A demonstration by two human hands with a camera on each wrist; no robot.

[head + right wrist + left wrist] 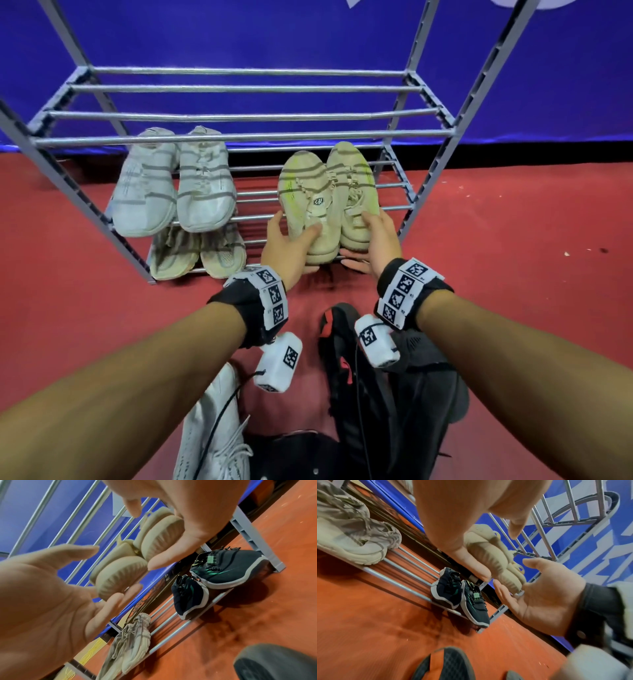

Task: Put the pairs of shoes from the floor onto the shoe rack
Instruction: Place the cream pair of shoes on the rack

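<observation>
beige knit sneakers with ribbed soles (329,202), a pair side by side, sit on the middle shelf of the grey metal-bar shoe rack (246,137), heels toward me. my left hand (284,245) cups the heel of the left shoe, thumb over its top and fingers spread along its outer side; from the left wrist view the fingers look fairly straight, touching the heel more than clamping it. my right hand (373,240) lies against the heel of the right shoe, palm up beneath it, fingers loosely extended, thumb on top. further left of my left hand, on the same shelf, stands a pale grey-white pair of sneakers (171,185). below it on the bottom shelf is a tan laced pair (198,250), and under my hands a dark navy pair with green stripes (214,577). nearer to me than my wrists, on the red floor (513,240), lie a white sneaker (212,428) and a black shoe with red accents (346,359)
</observation>
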